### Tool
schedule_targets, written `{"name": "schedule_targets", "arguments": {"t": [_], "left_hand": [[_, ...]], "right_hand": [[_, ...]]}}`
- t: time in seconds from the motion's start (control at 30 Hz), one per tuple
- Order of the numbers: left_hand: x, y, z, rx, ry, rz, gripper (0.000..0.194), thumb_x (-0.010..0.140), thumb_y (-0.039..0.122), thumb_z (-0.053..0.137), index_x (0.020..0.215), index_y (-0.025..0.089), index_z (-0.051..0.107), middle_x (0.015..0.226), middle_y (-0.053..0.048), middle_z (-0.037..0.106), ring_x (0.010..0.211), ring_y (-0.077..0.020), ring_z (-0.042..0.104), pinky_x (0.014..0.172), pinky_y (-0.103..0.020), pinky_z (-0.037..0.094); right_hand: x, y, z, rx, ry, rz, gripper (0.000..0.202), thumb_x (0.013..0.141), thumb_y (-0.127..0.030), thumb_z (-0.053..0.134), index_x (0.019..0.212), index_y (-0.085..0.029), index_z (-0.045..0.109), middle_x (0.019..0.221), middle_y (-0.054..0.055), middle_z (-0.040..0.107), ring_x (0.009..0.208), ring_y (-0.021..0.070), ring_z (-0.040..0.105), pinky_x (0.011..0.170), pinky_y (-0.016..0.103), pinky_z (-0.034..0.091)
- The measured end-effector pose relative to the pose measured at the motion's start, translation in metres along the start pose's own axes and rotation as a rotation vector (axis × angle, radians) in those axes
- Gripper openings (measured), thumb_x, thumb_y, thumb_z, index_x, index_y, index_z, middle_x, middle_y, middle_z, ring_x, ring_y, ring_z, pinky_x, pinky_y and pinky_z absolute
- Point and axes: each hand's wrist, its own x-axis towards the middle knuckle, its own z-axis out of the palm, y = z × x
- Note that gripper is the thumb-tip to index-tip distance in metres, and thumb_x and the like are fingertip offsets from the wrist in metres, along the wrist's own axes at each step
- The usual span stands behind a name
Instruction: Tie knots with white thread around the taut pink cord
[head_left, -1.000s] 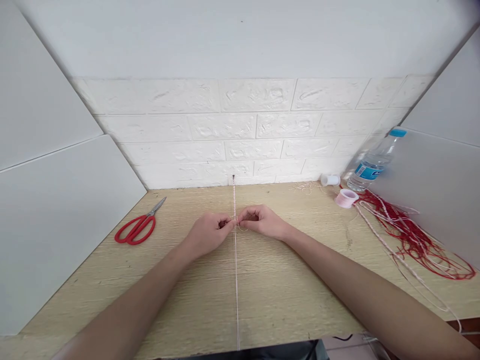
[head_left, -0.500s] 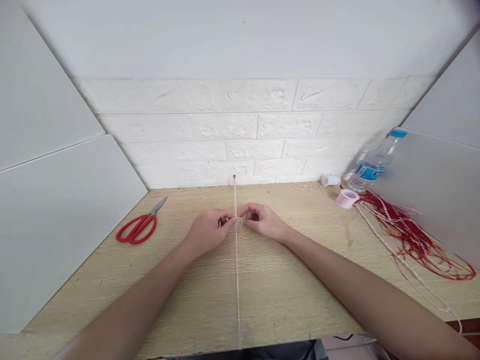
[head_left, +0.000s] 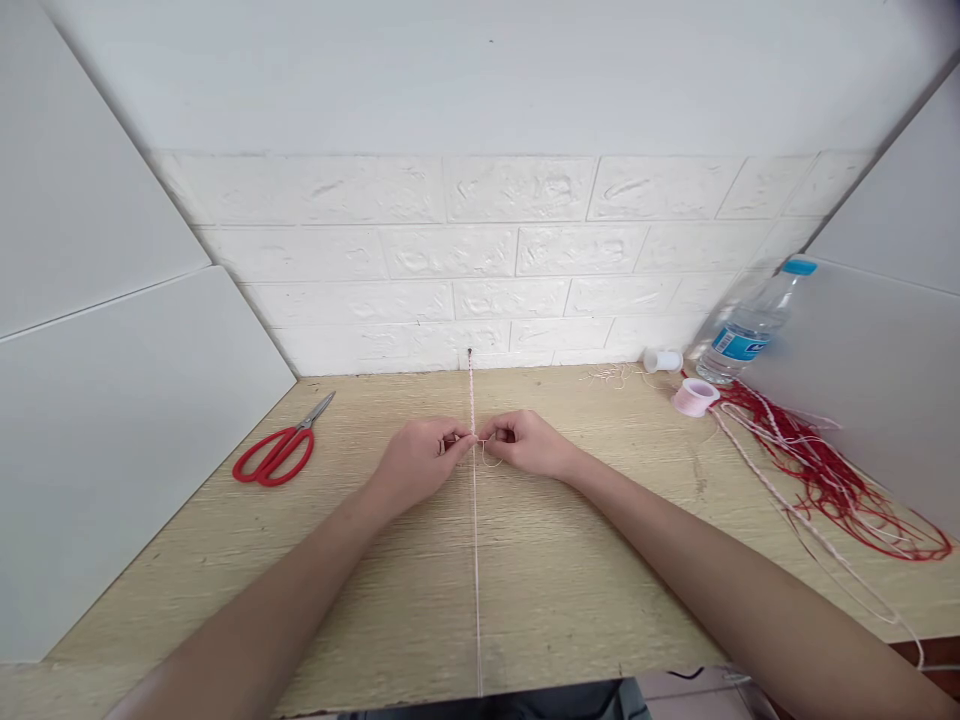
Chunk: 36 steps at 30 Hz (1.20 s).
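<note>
A pink-and-white braided cord (head_left: 472, 395) runs from a small dark fixing point (head_left: 469, 351) low on the wall towards me. Below the braid, a pale straight cord (head_left: 477, 570) stretches down to the table's front edge. My left hand (head_left: 424, 455) pinches the lower end of the braid between thumb and forefinger. Just right of it, my right hand (head_left: 525, 443) is closed in a pinch on a short strand, reddish where it shows between the hands. A thin pale thread loop (head_left: 492, 460) hangs under the right fingertips.
Red-handled scissors (head_left: 283, 445) lie on the left. At right stand a water bottle (head_left: 742, 335), a pink thread spool (head_left: 695, 397) and a white spool (head_left: 663, 360). Tangled red cords (head_left: 832, 480) lie near the right panel. Thread scraps (head_left: 616, 375) lie by the wall.
My right fingers have closed more tightly, and a reddish strand now shows between the hands. My left hand keeps its pinch on the braid, almost unmoved.
</note>
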Motion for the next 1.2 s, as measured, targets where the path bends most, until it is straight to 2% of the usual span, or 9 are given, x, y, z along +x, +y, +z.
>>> {"name": "schedule_targets", "arguments": {"t": [0.1, 0.23, 0.37, 0.63, 0.83, 1.0, 1.07, 1.2], "left_hand": [[0.000, 0.001, 0.000, 0.010, -0.005, 0.010, 0.031, 0.088, 0.044, 0.046, 0.084, 0.023, 0.068, 0.069, 0.001, 0.062, 0.062, -0.0131, 0.048, 0.058, -0.025, 0.033], [0.000, 0.000, 0.001, 0.002, -0.009, 0.010, 0.033, 0.088, 0.046, 0.045, 0.083, 0.023, 0.068, 0.070, 0.000, 0.062, 0.062, -0.0131, 0.049, 0.058, -0.025, 0.033], [0.000, -0.002, 0.003, -0.004, -0.004, 0.011, 0.033, 0.088, 0.046, 0.046, 0.085, 0.022, 0.069, 0.071, -0.001, 0.063, 0.062, -0.0137, 0.049, 0.058, -0.026, 0.033], [0.000, 0.000, 0.003, 0.006, -0.018, 0.019, 0.032, 0.089, 0.045, 0.045, 0.084, 0.022, 0.068, 0.070, -0.001, 0.061, 0.064, -0.0140, 0.049, 0.058, -0.025, 0.033], [0.000, 0.001, 0.003, 0.024, 0.020, 0.025, 0.036, 0.089, 0.045, 0.044, 0.074, 0.019, 0.065, 0.067, -0.001, 0.057, 0.062, -0.0132, 0.048, 0.059, -0.026, 0.034], [0.001, -0.002, -0.001, 0.001, 0.103, -0.021, 0.035, 0.088, 0.045, 0.045, 0.076, 0.019, 0.065, 0.088, -0.003, 0.056, 0.059, -0.0102, 0.046, 0.061, -0.028, 0.038], [0.002, -0.005, -0.002, -0.002, 0.078, -0.006, 0.035, 0.087, 0.045, 0.046, 0.074, 0.019, 0.066, 0.093, -0.004, 0.056, 0.068, -0.0126, 0.050, 0.065, -0.029, 0.041], [0.004, -0.012, -0.002, -0.007, -0.016, 0.062, 0.030, 0.085, 0.042, 0.050, 0.077, 0.021, 0.070, 0.090, -0.005, 0.056, 0.087, -0.0192, 0.052, 0.078, -0.033, 0.043]], "right_hand": [[-0.001, -0.002, -0.003, 0.063, -0.060, 0.030, 0.022, 0.080, -0.033, 0.053, 0.085, -0.017, 0.068, 0.062, -0.002, 0.050, 0.054, 0.0097, 0.041, 0.048, 0.023, 0.029], [-0.001, -0.003, -0.004, 0.091, -0.050, 0.050, 0.031, 0.080, -0.045, 0.054, 0.071, -0.015, 0.062, 0.060, -0.002, 0.048, 0.053, 0.0092, 0.038, 0.047, 0.023, 0.027], [-0.001, -0.004, -0.002, 0.135, -0.066, 0.048, 0.032, 0.077, -0.048, 0.058, 0.073, -0.016, 0.061, 0.061, -0.003, 0.045, 0.053, 0.0089, 0.035, 0.047, 0.023, 0.026], [0.002, 0.001, 0.001, 0.125, -0.036, 0.047, 0.029, 0.076, -0.045, 0.058, 0.070, -0.016, 0.060, 0.059, -0.003, 0.045, 0.053, 0.0088, 0.036, 0.047, 0.023, 0.027], [0.001, 0.002, 0.005, 0.103, 0.005, 0.058, 0.018, 0.075, -0.033, 0.056, 0.070, -0.016, 0.061, 0.060, -0.003, 0.048, 0.054, 0.0092, 0.039, 0.048, 0.022, 0.029], [0.001, 0.006, 0.008, 0.110, 0.027, 0.023, 0.012, 0.073, -0.024, 0.053, 0.071, -0.016, 0.062, 0.062, -0.002, 0.052, 0.056, 0.0095, 0.042, 0.051, 0.022, 0.032], [0.001, 0.006, 0.009, 0.114, 0.046, 0.005, 0.012, 0.073, -0.023, 0.053, 0.072, -0.017, 0.062, 0.063, -0.002, 0.052, 0.056, 0.0098, 0.043, 0.052, 0.023, 0.032], [-0.001, 0.004, 0.012, 0.090, 0.089, -0.034, 0.011, 0.073, -0.023, 0.054, 0.073, -0.017, 0.062, 0.062, -0.002, 0.052, 0.057, 0.0105, 0.045, 0.052, 0.023, 0.033]]}}
